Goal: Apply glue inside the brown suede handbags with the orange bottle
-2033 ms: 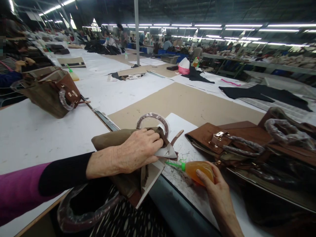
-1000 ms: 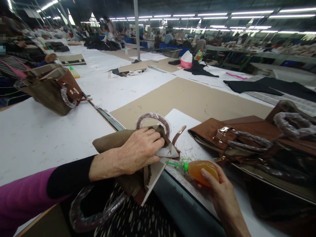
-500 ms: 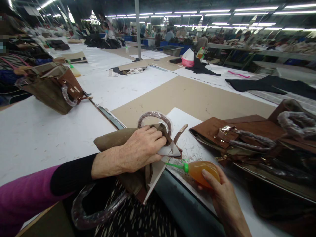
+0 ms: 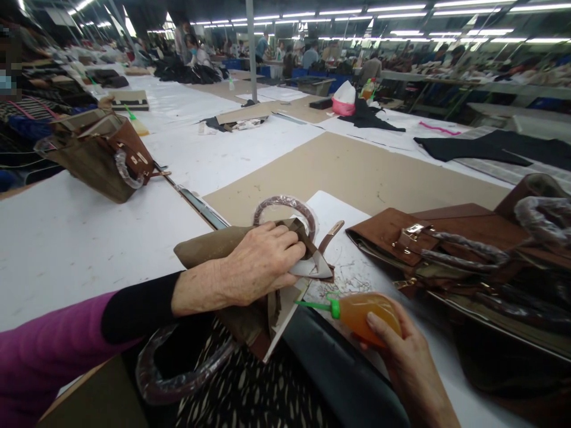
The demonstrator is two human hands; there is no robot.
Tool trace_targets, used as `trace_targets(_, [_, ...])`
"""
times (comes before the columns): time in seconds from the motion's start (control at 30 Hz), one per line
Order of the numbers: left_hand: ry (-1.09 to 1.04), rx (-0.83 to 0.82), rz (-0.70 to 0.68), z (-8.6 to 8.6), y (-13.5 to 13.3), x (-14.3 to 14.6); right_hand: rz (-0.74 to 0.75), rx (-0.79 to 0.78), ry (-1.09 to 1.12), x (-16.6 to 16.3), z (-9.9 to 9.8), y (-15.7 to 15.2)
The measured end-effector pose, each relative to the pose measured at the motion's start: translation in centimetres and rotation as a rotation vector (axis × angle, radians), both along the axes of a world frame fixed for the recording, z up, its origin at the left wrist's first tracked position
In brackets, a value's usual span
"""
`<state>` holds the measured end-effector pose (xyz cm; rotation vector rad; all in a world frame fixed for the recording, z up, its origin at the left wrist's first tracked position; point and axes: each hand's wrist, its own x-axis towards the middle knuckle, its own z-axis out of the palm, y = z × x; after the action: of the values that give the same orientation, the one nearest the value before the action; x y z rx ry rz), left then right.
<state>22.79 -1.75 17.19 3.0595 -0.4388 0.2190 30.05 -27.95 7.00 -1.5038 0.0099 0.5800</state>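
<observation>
My left hand [image 4: 263, 261] grips the upper edge of an olive and brown handbag [image 4: 200, 246], its fingers curled over the rim. The bag leans at the table edge, and its plastic-wrapped handles [image 4: 187, 380] stick out above and below. In my right hand [image 4: 405, 345] is a squeeze bottle [image 4: 368, 315] of amber liquid, held on its side. Its thin green nozzle [image 4: 314, 305] points left, with the tip close to the bag's pale inner edge below my left hand. Whether the tip touches cannot be made out.
Brown handbags [image 4: 464, 238] with wrapped handles lie at the right. Another handbag [image 4: 102, 154] stands at the left, near a second squeeze bottle [image 4: 138, 123]. Thread scraps [image 4: 352, 285] litter the white sheet. Black fabric pieces [image 4: 482, 145] lie farther back, and people work in the distance.
The nozzle tip has come slightly out from the bag's edge and is now more visible. My left hand keeps its hold. The whole view has shifted a little.
</observation>
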Motion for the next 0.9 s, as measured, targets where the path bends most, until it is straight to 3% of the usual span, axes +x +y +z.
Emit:
trace_targets(0.3, [-0.029, 0.045, -0.004, -0.1, 0.1, 0.1, -0.006, -0.016, 0.031, -1.8, 1.9, 0.4])
trace_targets(0.6, [-0.046, 0.065, -0.008, -0.4, 0.2, 0.1, 0.052, -0.008, 0.053, -2.3, 1.0, -0.6])
trace_targets(0.9, [-0.012, 0.058, -0.006, -0.1, 0.1, 0.1, -0.004, -0.026, 0.067, -4.1, 3.5, 0.2])
